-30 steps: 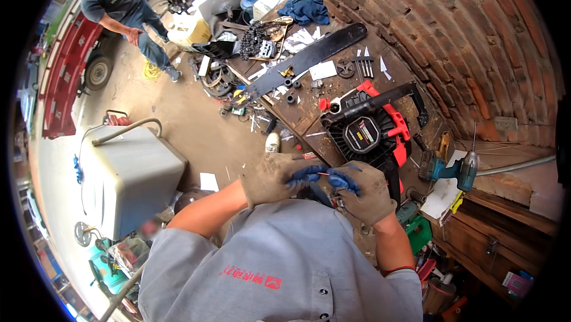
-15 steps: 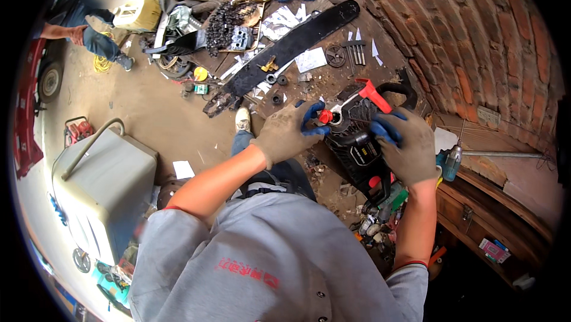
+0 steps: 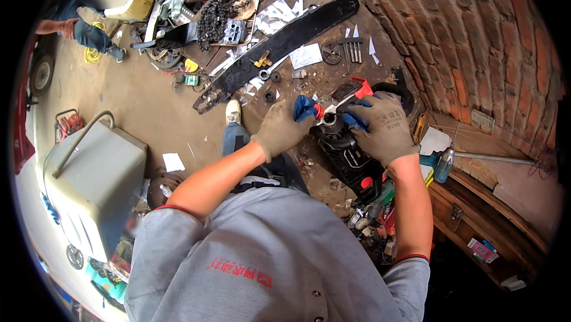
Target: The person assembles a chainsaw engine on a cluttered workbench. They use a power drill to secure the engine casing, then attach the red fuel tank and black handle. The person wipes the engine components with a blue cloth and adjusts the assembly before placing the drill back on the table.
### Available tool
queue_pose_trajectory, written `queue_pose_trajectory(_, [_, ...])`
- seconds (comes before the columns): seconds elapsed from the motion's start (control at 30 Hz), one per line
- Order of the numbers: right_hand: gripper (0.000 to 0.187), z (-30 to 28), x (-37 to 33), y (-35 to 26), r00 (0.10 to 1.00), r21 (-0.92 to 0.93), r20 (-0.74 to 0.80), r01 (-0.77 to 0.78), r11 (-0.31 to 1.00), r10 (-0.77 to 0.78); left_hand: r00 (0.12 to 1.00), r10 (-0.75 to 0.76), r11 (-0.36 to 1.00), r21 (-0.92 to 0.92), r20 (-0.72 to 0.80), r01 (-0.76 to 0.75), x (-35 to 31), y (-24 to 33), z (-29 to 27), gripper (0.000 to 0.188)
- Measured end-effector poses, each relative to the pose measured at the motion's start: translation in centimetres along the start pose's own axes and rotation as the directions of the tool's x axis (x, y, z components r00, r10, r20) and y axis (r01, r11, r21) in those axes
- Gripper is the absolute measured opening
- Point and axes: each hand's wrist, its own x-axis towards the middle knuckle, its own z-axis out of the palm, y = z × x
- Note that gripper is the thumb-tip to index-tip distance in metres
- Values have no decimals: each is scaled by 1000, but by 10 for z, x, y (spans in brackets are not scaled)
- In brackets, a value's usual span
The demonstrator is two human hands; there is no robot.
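Observation:
My left hand point(image 3: 285, 124), in a brown work glove with blue fingertips, pinches a small red cap point(image 3: 319, 111) beside a round opening point(image 3: 329, 119) on a black chainsaw body point(image 3: 351, 154). The cap is tilted and apart from the opening. My right hand point(image 3: 383, 127), gloved alike, lies over the saw's upper right side with fingers curled beside the opening. Whatever its fingertips grip is hidden. A red lever point(image 3: 363, 88) sticks up at the saw's far end, and a black handle point(image 3: 395, 97) curves beyond my right hand.
On the worktable lie a long black guide bar point(image 3: 285, 51), a heap of saw chain point(image 3: 213, 29), a T-shaped rack of bits point(image 3: 352, 49), a small wheel point(image 3: 331, 52) and paper scraps point(image 3: 306, 55). A brick wall point(image 3: 452, 42) bounds the right. Another person's leg point(image 3: 94, 37) shows far left.
My right hand has moved left over the saw, closer to the opening. My left hand has shifted slightly left and still holds the red cap. The whole view has also shifted a little.

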Motion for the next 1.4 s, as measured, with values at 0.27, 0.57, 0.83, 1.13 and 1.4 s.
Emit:
queue_pose_trajectory(0.27, [24,3,17,5,976,48,215,8,999,-18,999,41,999,-13,-18,-41,2,-2,0,39])
queue_pose_trajectory(0.57, [24,-12,40,-11,948,-22,317,24,999,-16,1000,-21,1000,-3,-22,21,0,-2,-1,47])
queue_pose_trajectory(0.83, [24,-21,18,21,990,155,109,-110,982,94,999,32,999,18,-31,-31,-2,-4,2,45])
queue_pose_trajectory(1.13, [26,-21,17,11,970,175,201,-175,969,139,994,34,999,-21,102,-32,-11,2,-5,40])
queue_pose_trajectory(1.4, [25,-3,14,11,986,161,158,-82,984,56,998,-55,997,-52,38,57,-4,2,-1,42])
